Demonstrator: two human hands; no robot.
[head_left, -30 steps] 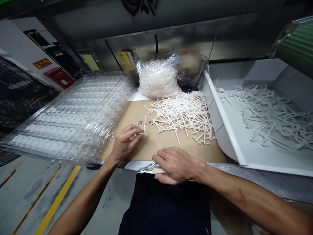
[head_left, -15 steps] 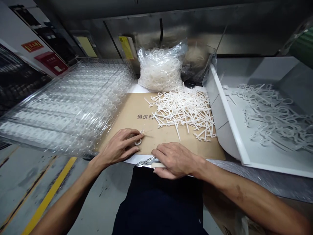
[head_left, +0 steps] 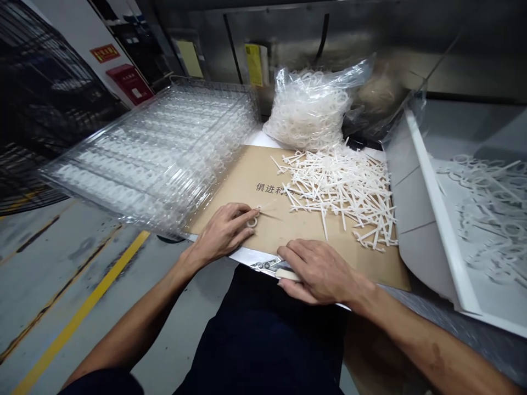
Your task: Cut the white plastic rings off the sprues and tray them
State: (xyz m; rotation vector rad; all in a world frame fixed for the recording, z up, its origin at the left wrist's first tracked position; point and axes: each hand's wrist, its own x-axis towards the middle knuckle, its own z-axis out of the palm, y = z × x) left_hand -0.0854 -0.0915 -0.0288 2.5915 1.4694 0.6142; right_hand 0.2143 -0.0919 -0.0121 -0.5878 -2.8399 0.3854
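My left hand [head_left: 224,230] rests at the near left part of a brown cardboard sheet [head_left: 274,233]. Its fingers are closed on a small white plastic ring part [head_left: 252,221], whose thin stem points right and looks blurred. Close to the table's front edge, my right hand [head_left: 323,271] is wrapped round the pale handles of a pair of cutting pliers [head_left: 267,265]. The metal jaws point left, below my left fingers and apart from the ring part. Behind both hands, a loose heap of white plastic sticks [head_left: 337,186] covers the right side of the cardboard.
Stacked clear plastic trays [head_left: 164,153] filled with white parts stand on the left. A clear bag [head_left: 308,112] packed with white rings sits behind the heap. To the right, a white bin [head_left: 447,219] holds more ring parts. A metal panel [head_left: 284,41] closes the back.
The view has turned left, so the whole scene sits further right. Both hands keep their holds on the ring part and the pliers, with little movement over the cardboard.
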